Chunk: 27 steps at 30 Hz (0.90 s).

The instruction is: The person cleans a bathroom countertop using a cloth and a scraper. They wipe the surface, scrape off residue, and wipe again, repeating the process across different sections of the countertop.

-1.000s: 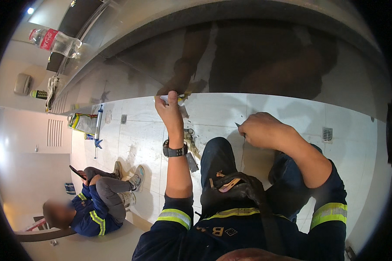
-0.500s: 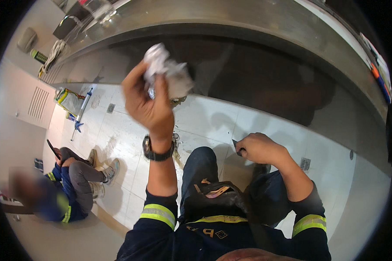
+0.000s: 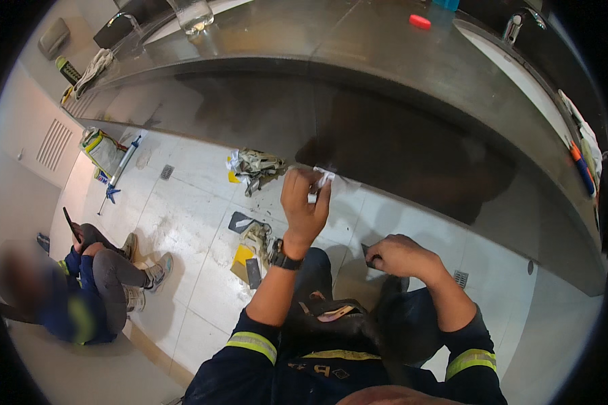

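1. Head view, your left hand [image 3: 304, 206]: it is raised in front of you with its fingers pinched on a crumpled white rag [image 3: 327, 179], which it presses against the lower edge of the long steel counter [image 3: 398, 88]. The rag sits right at that edge, touching the dark front panel beneath it.
2. Head view, your right hand [image 3: 398, 255]: it is low over your lap, curled around a small dark flat tool [image 3: 368, 253]. Only an end pokes out past your fingers, so you cannot tell what kind of tool it is.
3. How the rag should handle: it looks light, soft and limp. It will bunch up and slip unless you keep a wad of it under your fingertips, so grip it by the bulk, not by a loose corner.
4. Around you: a bundle of cloths [image 3: 253, 167] lies on the tiled floor [image 3: 189, 223], and a second person [image 3: 88, 283] sits to your left.
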Each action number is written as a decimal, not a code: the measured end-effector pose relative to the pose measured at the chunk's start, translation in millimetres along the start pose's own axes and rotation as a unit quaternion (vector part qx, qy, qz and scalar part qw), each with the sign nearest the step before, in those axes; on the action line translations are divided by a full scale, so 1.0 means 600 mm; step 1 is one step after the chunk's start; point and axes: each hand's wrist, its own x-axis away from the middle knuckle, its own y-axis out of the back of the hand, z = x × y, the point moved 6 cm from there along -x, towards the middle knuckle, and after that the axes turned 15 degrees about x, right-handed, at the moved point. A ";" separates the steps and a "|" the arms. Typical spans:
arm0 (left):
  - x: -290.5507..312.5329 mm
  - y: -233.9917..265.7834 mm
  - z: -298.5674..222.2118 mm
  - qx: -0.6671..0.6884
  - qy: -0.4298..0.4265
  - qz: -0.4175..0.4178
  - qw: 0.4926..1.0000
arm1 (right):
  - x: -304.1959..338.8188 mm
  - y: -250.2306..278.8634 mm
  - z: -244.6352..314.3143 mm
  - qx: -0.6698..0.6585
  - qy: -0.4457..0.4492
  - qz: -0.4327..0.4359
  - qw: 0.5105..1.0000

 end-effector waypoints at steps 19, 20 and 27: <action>-0.202 0.040 -0.104 0.074 -0.193 -0.275 0.939 | -0.010 -0.050 -0.026 0.022 -0.007 0.053 0.998; -0.200 0.032 -0.110 0.070 -0.212 -0.260 0.939 | -0.017 -0.053 -0.024 0.021 -0.007 0.056 0.998; -0.242 0.146 -0.041 0.088 -0.110 -0.277 0.950 | -0.043 -0.048 -0.010 0.006 -0.005 0.065 0.998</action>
